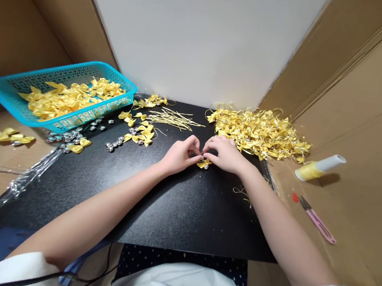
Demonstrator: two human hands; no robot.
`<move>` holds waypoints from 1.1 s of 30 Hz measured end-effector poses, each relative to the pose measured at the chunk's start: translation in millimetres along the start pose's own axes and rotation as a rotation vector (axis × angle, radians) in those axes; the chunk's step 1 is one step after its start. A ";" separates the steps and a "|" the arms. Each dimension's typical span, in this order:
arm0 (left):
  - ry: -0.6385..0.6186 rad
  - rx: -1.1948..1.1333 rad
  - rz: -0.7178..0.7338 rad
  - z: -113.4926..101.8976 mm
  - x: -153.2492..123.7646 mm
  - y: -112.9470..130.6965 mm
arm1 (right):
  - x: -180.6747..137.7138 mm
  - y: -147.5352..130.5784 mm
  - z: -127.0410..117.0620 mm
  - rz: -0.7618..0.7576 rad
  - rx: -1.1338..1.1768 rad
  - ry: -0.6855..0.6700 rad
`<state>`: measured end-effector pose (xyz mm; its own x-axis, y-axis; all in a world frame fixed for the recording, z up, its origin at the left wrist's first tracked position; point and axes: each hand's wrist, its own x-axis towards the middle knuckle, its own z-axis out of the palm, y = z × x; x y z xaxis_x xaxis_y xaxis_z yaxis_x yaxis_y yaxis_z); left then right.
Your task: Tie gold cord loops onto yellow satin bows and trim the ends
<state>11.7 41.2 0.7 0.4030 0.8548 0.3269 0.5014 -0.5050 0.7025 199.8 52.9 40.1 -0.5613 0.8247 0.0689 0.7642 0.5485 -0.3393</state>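
My left hand (184, 155) and my right hand (222, 153) meet over the middle of the black table (168, 205). Between their fingertips is a small yellow ribbon bow (203, 164) with a silver bell (206, 167) on it, close to the tabletop. Both hands are closed in a pinch, thumb against fingers, at the upper side of the bow. A thin cord seems to be between them, too fine to make out well. Just beyond the hands lie loose gold cord pieces (173, 119). Past my right hand is a heap of bows with cords (256, 130).
A turquoise basket (12, 112) of yellow bows stands at the left. Silver bells (68, 137) and a few loose bows (146, 132) lie nearby. On cardboard at the right are a cord-wound tube (321, 167) and pink thread snips (317, 223). Cardboard walls flank the table.
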 end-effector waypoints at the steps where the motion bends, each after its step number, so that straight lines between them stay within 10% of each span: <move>1: -0.002 0.003 0.001 -0.1 0.0 0.0 | 2.3 1.6 -2.2 -0.024 -0.011 -0.016; 33: -0.066 -0.140 -0.104 9.7 -0.6 3.4 | 21.8 11.3 -5.3 0.041 0.058 0.173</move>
<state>20.6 37.7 -3.3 0.4067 0.8893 0.2091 0.4332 -0.3892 0.8129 197.8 77.8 42.7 -0.4629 0.8604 0.2130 0.7630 0.5091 -0.3983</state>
